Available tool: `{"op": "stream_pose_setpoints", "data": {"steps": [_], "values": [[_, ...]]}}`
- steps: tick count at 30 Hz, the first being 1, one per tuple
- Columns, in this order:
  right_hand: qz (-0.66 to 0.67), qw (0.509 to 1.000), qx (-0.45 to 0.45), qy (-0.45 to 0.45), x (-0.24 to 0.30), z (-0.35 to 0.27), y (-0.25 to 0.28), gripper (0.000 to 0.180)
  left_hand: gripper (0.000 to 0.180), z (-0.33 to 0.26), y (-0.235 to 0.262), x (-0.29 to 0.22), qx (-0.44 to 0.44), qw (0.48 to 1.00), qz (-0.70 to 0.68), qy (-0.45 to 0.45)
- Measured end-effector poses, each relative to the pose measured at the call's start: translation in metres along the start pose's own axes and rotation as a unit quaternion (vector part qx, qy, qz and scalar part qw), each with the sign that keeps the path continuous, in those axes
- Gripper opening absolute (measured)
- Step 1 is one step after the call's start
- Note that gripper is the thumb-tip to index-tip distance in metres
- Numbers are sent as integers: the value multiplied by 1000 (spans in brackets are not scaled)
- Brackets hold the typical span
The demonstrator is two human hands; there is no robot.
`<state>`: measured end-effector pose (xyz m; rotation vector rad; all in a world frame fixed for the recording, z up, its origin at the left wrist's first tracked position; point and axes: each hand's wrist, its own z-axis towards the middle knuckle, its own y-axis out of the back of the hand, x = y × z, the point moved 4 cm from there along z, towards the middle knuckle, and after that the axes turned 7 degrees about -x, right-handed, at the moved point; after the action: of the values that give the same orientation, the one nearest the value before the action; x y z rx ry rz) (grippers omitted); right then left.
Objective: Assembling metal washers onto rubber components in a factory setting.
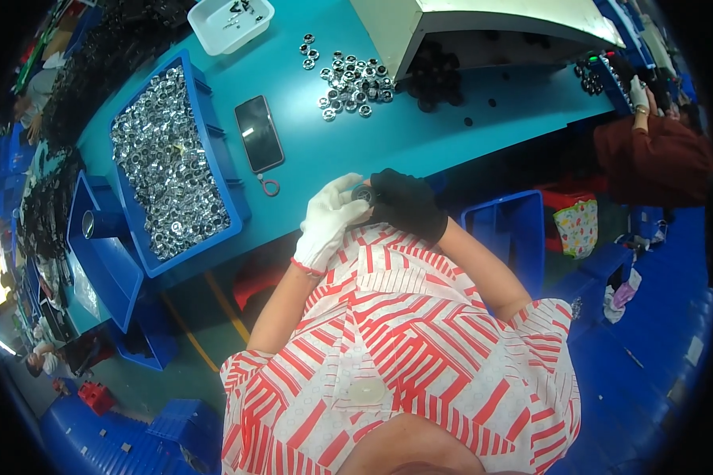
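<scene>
My left hand (330, 222), in a white glove, and my right hand (406, 203), in a black glove, meet at the near edge of the teal table (420, 134). Between the fingertips of both sits a small round part (363, 192), dark with a shiny rim. A pile of similar small shiny rings (350, 81) lies on the table further back, well beyond both hands. My chest in a red and white striped top fills the lower middle.
A long blue bin (202, 134) full of shiny metal rings stands at the left, with a black phone (259, 133) beside it. A white tray (230, 24) is at the back, a pale machine housing (483, 24) at the back right. Another person in dark red sits far right (653, 158).
</scene>
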<state>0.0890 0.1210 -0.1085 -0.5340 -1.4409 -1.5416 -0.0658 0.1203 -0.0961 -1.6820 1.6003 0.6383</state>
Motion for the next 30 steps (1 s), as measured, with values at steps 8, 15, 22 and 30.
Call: {"op": "stream_pose_setpoints", "data": {"steps": [8, 15, 22, 30], "values": [[-8, 1000, -1, 2, 13, 5, 2, 41, 48, -3, -2, -7, 18, 1000, -4, 3], [424, 858, 25, -287, -4, 5, -9, 35, 39, -13, 5, -15, -101, 986, 70, -109], [709, 554, 63, -431, -41, -12, -51, 29, 39, -11, 14, -8, -119, 986, 58, -99], [682, 587, 53, -433, -45, -24, -35, 30, 42, -4, 19, -2, -108, 991, 54, -65]]}}
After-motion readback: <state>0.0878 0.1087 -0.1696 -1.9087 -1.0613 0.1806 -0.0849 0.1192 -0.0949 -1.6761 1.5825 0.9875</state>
